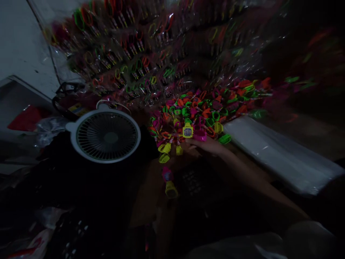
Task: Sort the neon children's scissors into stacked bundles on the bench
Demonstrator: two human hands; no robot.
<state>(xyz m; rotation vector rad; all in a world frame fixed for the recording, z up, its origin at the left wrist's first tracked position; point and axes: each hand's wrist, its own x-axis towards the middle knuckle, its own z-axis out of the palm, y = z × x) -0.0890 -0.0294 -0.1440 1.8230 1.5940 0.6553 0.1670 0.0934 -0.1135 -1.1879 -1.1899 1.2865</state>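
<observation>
My right hand [206,144] reaches in from the right to the near edge of a heap of toy watches [205,108] in green, orange, magenta and yellow. Its fingertips look closed on a yellow toy watch [188,131] with a square picture face. A magenta toy watch [199,135] lies against the back of the fingers. Several yellow watches [165,148] rest just left of the hand. Closer to me are a pink toy watch [167,175] and another yellow toy watch [171,190] on the brown tabletop [147,190]. In this dim light I cannot make out my left hand.
A round white fan [109,135] stands on the left. Behind the heap hang rows of bagged toy watches [140,54] in clear plastic. A stack of clear plastic bags [280,154] lies to the right, beside my forearm. At far left is a red bag [28,118].
</observation>
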